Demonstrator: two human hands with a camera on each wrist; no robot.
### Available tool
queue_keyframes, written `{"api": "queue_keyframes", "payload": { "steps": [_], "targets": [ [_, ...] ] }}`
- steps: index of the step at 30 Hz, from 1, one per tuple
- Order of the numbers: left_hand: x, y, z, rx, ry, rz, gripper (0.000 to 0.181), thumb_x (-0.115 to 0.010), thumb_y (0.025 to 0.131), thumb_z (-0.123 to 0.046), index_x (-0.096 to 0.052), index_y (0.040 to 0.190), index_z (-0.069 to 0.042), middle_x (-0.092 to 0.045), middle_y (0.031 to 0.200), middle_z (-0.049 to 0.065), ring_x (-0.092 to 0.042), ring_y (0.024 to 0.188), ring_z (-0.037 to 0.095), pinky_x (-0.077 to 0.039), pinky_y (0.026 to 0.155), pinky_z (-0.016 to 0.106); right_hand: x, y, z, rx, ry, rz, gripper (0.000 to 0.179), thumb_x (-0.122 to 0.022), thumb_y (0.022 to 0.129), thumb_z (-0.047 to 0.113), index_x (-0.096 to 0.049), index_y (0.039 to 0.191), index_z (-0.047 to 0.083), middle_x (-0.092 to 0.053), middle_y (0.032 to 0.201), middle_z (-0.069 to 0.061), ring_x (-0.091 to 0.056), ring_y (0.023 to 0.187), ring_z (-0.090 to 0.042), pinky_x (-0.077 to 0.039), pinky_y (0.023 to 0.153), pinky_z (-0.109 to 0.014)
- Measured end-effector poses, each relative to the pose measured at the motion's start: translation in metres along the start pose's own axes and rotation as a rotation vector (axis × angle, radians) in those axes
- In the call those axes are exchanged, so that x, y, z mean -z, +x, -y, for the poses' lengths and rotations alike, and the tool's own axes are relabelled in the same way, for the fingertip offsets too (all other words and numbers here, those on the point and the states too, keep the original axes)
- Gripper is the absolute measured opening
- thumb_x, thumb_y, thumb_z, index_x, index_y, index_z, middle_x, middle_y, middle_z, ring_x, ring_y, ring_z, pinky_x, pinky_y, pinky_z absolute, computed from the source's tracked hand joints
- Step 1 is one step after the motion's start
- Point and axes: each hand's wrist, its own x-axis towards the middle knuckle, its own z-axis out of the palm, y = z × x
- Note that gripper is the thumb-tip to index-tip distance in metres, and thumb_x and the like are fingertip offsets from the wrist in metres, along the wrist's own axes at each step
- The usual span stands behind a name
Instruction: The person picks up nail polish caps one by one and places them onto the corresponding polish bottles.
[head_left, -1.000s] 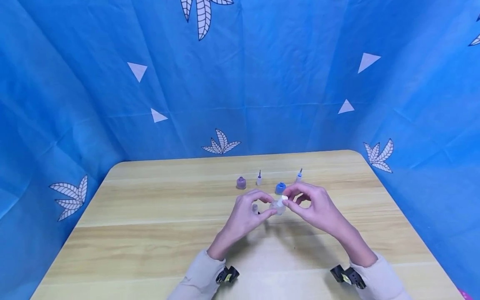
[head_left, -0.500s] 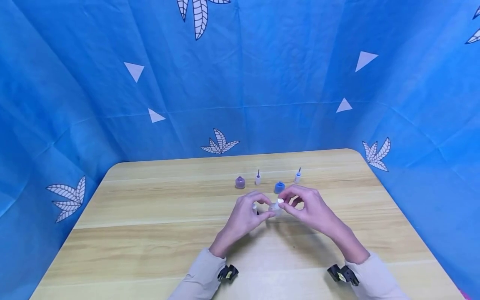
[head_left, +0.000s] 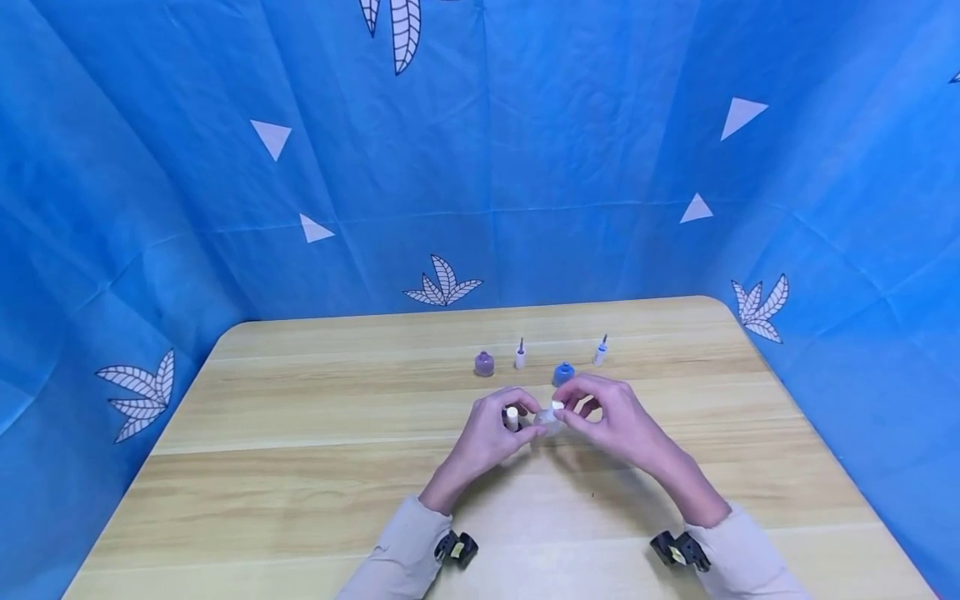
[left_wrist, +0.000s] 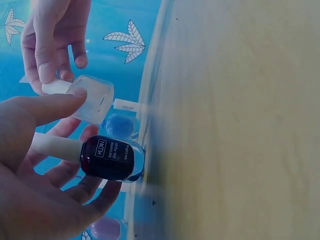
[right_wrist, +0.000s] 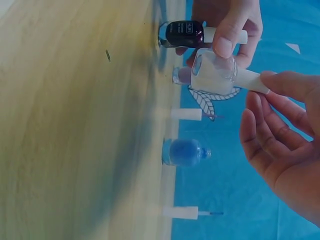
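My left hand [head_left: 486, 433] holds a clear nail polish bottle [right_wrist: 215, 72] with whitish contents, its thumb on the near side. The bottle is raised off the table and tilted in the head view. With its thumb and fingertips, my right hand [head_left: 618, 421] pinches the bottle's white cap [right_wrist: 251, 81], which sits at the neck. A dark nail polish bottle [left_wrist: 112, 157] with a white cap [head_left: 512, 418] stands upright within the curve of my left hand; whether the hand touches it I cannot tell.
Beyond the hands stand an uncapped purple polish bottle [head_left: 483, 364] and an uncapped blue one [head_left: 564, 373]. Their white brush caps [head_left: 521, 358] stand beside them, brushes up. A blue patterned cloth [head_left: 585, 167] hangs behind the wooden table [head_left: 300, 400].
Both hands have shifted slightly left and nearer with the clear bottle. The right hand has turned a little at the cap. More of the dark bottle's white cap shows now.
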Motion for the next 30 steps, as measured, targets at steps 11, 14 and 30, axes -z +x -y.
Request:
{"api": "queue_keyframes", "payload": {
  "steps": [11,14,30],
  "targets": [
    [0.002,-0.002,0.007,0.071,0.030,0.046,0.022,-0.087,0.081,-0.005,-0.073,0.096,-0.010,-0.070,0.098,0.011,-0.060,0.079,0.013,-0.054,0.066,0.021,-0.009,0.006,-0.001,-0.011,-0.048,0.061,0.013,-0.078,0.089,0.004,-0.072,0.100,0.008,-0.070,0.090,0.005,-0.067,0.080,-0.010,-0.062,0.068,-0.028],
    [0.002,-0.003,0.007,0.110,0.046,0.064,0.022,-0.088,0.080,-0.006,-0.073,0.096,-0.011,-0.069,0.099,0.009,-0.059,0.082,0.011,-0.054,0.070,0.022,-0.013,0.006,-0.002,-0.011,-0.047,0.078,0.013,-0.078,0.089,0.003,-0.072,0.101,0.007,-0.070,0.091,0.003,-0.067,0.080,-0.010,-0.062,0.068,-0.027],
    [0.005,-0.004,0.011,0.136,0.169,0.085,0.026,-0.092,0.073,-0.008,-0.073,0.089,-0.013,-0.064,0.091,-0.003,-0.059,0.086,0.013,-0.052,0.079,0.029,-0.026,0.001,-0.010,-0.079,0.053,0.120,0.012,-0.076,0.090,0.002,-0.073,0.101,0.007,-0.072,0.092,-0.004,-0.068,0.083,-0.013,-0.063,0.072,-0.027]
  ]
}}
